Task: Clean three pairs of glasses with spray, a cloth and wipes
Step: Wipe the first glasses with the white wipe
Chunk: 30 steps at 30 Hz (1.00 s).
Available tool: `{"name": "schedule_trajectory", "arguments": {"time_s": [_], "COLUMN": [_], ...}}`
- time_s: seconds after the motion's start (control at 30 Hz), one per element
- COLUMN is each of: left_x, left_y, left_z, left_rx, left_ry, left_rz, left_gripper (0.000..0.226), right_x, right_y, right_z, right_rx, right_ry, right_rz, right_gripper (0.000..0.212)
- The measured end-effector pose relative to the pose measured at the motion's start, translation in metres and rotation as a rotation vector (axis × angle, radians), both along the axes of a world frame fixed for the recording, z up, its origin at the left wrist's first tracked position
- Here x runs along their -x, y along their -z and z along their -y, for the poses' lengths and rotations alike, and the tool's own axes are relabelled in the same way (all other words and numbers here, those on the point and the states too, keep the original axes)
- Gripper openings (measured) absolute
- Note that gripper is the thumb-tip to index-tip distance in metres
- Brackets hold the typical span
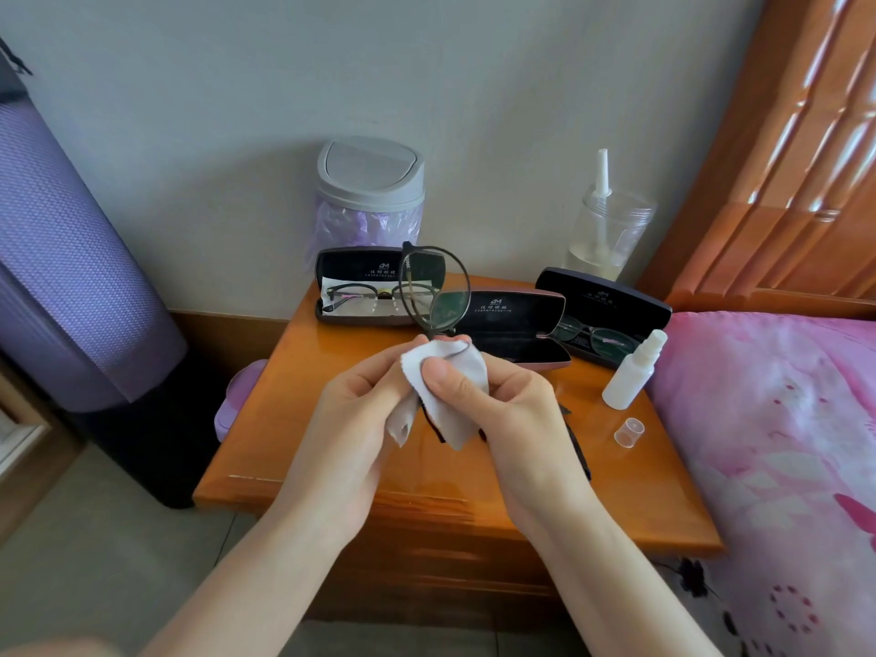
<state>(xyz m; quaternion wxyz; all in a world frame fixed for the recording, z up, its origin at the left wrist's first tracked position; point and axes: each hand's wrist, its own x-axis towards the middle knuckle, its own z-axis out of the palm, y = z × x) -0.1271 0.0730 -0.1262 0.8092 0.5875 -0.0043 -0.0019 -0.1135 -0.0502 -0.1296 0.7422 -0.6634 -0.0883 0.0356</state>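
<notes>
Above the wooden nightstand point(616, 505), both hands hold a dark-framed pair of glasses point(433, 289) on end, one lens sticking up. A pale grey cloth point(455, 372) wraps the lower lens, pinched by my left hand point(360, 410) and my right hand point(512, 405). The temples hang down behind the cloth. An open black case point(341, 272) at the back left holds a second pair point(360, 296). Another open case point(611, 301) at the right holds a third pair point(597, 336). Between them an open case point(516, 324) lies empty. The white spray bottle point(633, 372) stands uncapped, its clear cap point(629, 433) nearby.
A small grey swing-lid bin point(369, 182) with a purple liner stands at the back. A clear jar point(611, 234) with a white nozzle stands behind the cases. A pink bed point(782, 443) borders the right side; a purple rolled mat point(61, 258) leans at left. A lilac box point(234, 400) sits beside the nightstand.
</notes>
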Motion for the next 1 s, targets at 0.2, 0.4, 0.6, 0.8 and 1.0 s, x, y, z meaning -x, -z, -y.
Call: {"name": "schedule_trajectory", "arguments": {"time_s": [0.2,0.4,0.6,0.8,1.0], "left_x": [0.0004,0.0,0.003,0.0025,0.0006], "left_y": [-0.0004,-0.0006,0.004,0.0022,-0.001], "left_z": [0.001,-0.0023,0.0021,0.0013,0.0017], "left_rx": [0.029,-0.024,-0.078,-0.041,0.128], "left_ry": [0.02,0.024,-0.016,0.01,-0.017], "left_rz": [0.037,0.08,0.091,0.093,-0.003], "left_gripper": [0.029,0.031,0.028,0.031,0.028], "right_x": [0.0005,-0.0019,-0.0005,0.0007,0.0045], "right_y": [0.0032,0.0023,0.0011,-0.001,-0.0014], "right_z": [-0.0001,0.0027,0.0037,0.0025,0.0], "right_rx": [-0.044,0.0,0.003,-0.004,0.11], "right_ry": [0.05,-0.001,0.053,0.1,0.13], "right_rz": [-0.016,-0.004,0.021,0.078,0.14], "right_gripper": [0.048,0.041,0.036,0.044,0.066]}}
